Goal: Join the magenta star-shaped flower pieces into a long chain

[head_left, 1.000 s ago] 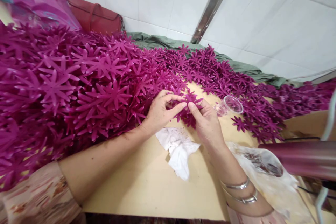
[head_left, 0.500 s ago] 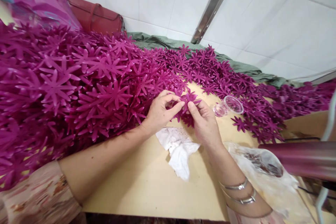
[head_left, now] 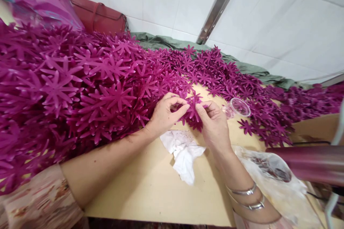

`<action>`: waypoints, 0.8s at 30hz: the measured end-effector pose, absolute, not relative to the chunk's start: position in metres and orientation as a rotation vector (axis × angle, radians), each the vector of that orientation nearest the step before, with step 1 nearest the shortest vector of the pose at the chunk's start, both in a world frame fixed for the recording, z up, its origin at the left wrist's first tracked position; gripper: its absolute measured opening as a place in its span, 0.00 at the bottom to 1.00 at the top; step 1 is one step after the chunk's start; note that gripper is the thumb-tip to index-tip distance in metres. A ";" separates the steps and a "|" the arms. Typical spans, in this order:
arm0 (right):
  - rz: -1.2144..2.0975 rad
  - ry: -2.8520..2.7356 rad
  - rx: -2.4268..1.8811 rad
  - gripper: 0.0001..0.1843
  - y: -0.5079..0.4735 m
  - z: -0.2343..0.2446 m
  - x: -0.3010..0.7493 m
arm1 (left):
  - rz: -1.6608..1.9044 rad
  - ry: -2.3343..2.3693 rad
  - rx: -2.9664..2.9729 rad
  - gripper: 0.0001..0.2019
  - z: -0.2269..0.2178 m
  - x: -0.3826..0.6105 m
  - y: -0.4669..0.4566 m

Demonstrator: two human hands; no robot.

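Observation:
My left hand (head_left: 164, 115) and my right hand (head_left: 215, 125) meet over the tan table (head_left: 150, 189), both pinching a small stack of magenta flower-shaped pieces (head_left: 192, 111). The left thumb and forefinger close on its left side. The right thumb and fingers close on its right side. A huge heap of the same magenta flower pieces (head_left: 67, 86) rises at the left and runs along the back. Two silver bangles sit on my right wrist.
A crumpled white cloth (head_left: 182, 152) lies below my hands. A clear plastic cup (head_left: 238, 107) lies on its side to the right. A plastic bag (head_left: 271, 171), a dark red tube (head_left: 309, 164), a red handbag (head_left: 96, 16) and a green cloth (head_left: 172, 44) surround the work area.
My right hand has shifted slightly right and turned on the flower stack. The left hand keeps its pinch.

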State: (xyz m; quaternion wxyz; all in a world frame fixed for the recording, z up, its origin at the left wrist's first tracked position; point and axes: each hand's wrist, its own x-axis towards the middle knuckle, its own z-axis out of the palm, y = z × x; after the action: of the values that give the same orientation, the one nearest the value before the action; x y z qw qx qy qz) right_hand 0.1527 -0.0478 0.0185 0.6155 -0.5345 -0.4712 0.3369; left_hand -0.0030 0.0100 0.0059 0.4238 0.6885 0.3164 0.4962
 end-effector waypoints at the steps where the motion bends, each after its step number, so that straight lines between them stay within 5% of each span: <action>1: 0.784 -1.075 -1.226 0.14 -0.048 0.019 0.153 | 1.244 0.790 1.728 0.04 0.006 -0.003 0.010; 24: 0.786 -1.062 -1.189 0.20 -0.045 0.014 0.151 | 1.261 0.746 1.691 0.05 0.005 -0.004 0.010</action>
State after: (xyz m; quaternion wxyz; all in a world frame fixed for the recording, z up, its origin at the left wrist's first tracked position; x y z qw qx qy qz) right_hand 0.1507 -0.0455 0.0135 0.6304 -0.5193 -0.4639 0.3432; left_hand -0.0037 0.0103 0.0052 0.4368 0.6798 0.2999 0.5071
